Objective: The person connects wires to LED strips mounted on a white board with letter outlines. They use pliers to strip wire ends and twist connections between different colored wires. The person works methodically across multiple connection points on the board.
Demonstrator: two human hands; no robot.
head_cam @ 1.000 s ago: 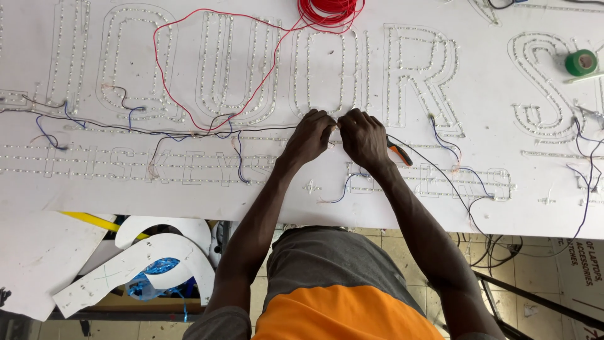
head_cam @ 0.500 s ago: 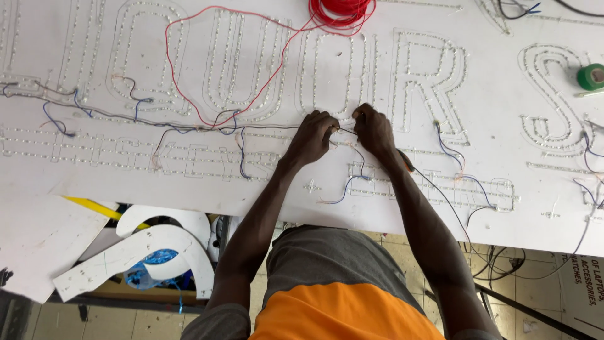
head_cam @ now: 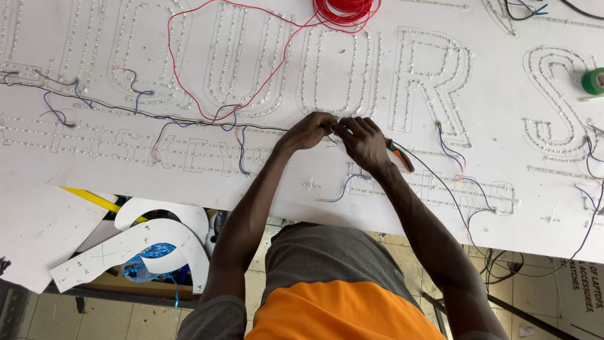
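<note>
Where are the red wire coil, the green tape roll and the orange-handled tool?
red wire coil (head_cam: 345, 11), head view, on its bundled loops.
green tape roll (head_cam: 592, 81), head view, on its outer side.
orange-handled tool (head_cam: 401, 156), head view, on its handle.

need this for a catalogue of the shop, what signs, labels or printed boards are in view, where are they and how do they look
Large white sign panel: fills the bench top, flat, big letter outlines of small clear lights, thin wires across it; both hands, left hand and right hand, meet at its middle.
White printed board: bottom right, on the floor, dark lettering.
White cut-out letter shapes: lower left, under the panel's edge.
</note>
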